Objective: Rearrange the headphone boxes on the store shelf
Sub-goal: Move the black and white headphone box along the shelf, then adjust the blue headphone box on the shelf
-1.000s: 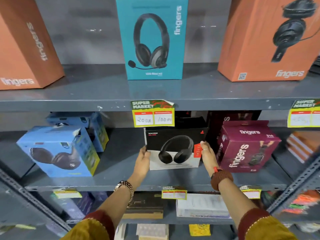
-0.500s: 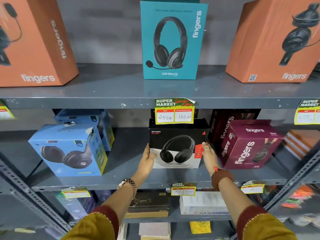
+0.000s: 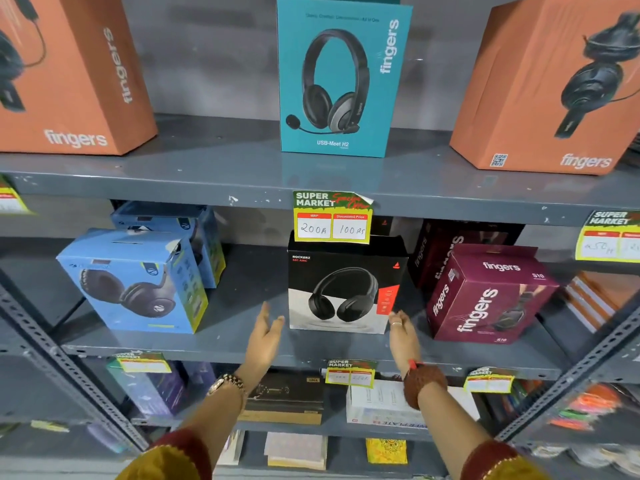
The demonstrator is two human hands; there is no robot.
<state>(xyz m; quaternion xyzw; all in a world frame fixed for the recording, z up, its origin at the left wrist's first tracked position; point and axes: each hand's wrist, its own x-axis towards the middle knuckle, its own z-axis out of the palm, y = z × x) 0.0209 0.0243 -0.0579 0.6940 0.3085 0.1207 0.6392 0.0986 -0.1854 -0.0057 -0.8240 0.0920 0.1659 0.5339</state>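
Note:
A black and white headphone box (image 3: 343,289) stands upright in the middle of the grey middle shelf (image 3: 242,344). My left hand (image 3: 265,337) hovers open just left of its lower corner, not touching it. My right hand (image 3: 403,336) is open just right of the box, fingers apart from it. A blue headphone box (image 3: 135,282) sits at the left with another blue box (image 3: 194,237) behind it. A maroon box (image 3: 485,292) stands at the right. On the upper shelf stand a teal box (image 3: 341,77) and two orange boxes (image 3: 69,77) (image 3: 554,88).
Yellow price tags (image 3: 332,218) hang from the shelf edges. The lower shelf holds a dark flat box (image 3: 284,398) and a white box (image 3: 377,400). Slanted metal braces (image 3: 65,368) cross the left and right sides. Stationery lies at the far right (image 3: 588,407).
Both hands have let go of the black and white box and pulled back toward me, fingers spread. The box stays standing on the middle shelf.

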